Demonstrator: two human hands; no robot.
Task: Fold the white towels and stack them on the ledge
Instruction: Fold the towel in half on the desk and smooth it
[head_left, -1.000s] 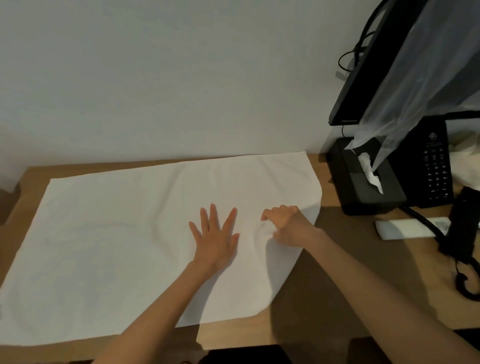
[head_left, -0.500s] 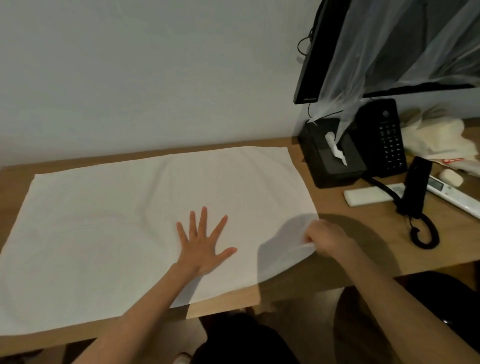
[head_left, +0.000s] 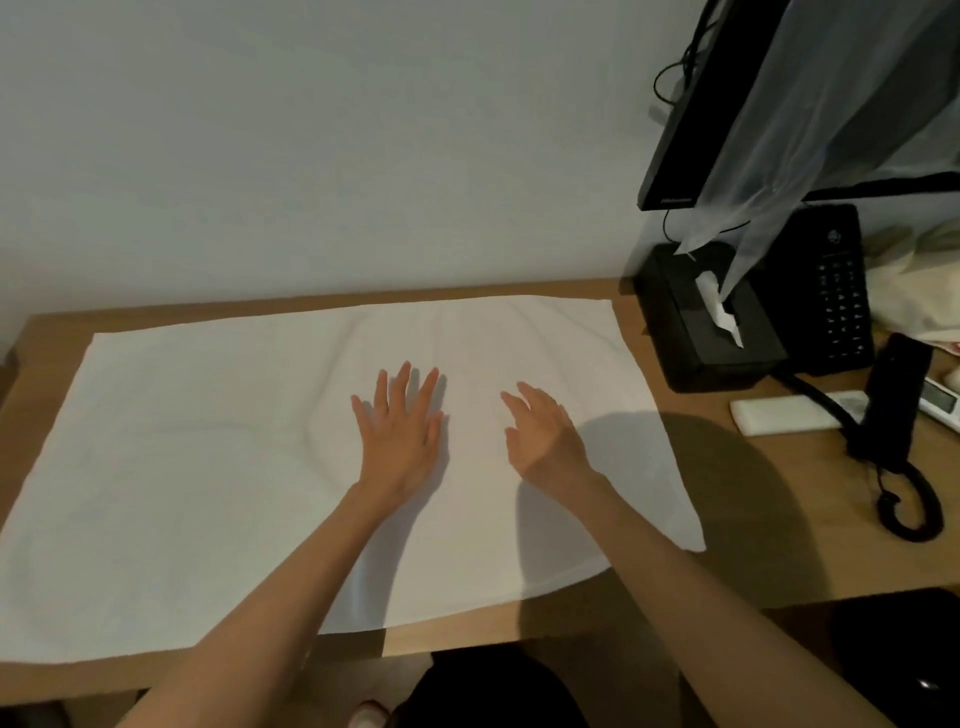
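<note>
Wooden desk (head_left: 779, 525) set against a plain pale wall (head_left: 311, 130); the light is dim and the shadows strong. One white towel (head_left: 208, 467) lies spread in a single layer across most of the desk. Its long side runs left to right, its far edge is close to the wall and its near edge is at the desk front. No fold is visible in it. Shallow ripples show near its middle, just left of the left hand.

Left hand (head_left: 400, 431): palm down, fingers straight and spread, pressed flat on the towel near its centre. It grasps nothing.

Right hand (head_left: 540, 436): just beside the left, over the towel's right half, fingers extended and loosely apart, holding nothing. Whether it touches the cloth or hovers slightly above cannot be told.

Right of the towel stand a black tissue box (head_left: 696, 332), a black telephone (head_left: 836, 291) with its handset (head_left: 893, 395) lying beside it, and a white remote (head_left: 784, 415). A dark monitor (head_left: 675, 130) draped in clear plastic sheet (head_left: 831, 104) hangs above them. A cream cloth (head_left: 914, 296) sits at the far right; whether it is another towel cannot be told.

Assessment: the task is at an early stage. This towel is laid out flat and is judged ready for its first fold. No folded towel or stack is in view, and the ledge cannot be identified. Folding, any further towels and all stacking remain outstanding.
</note>
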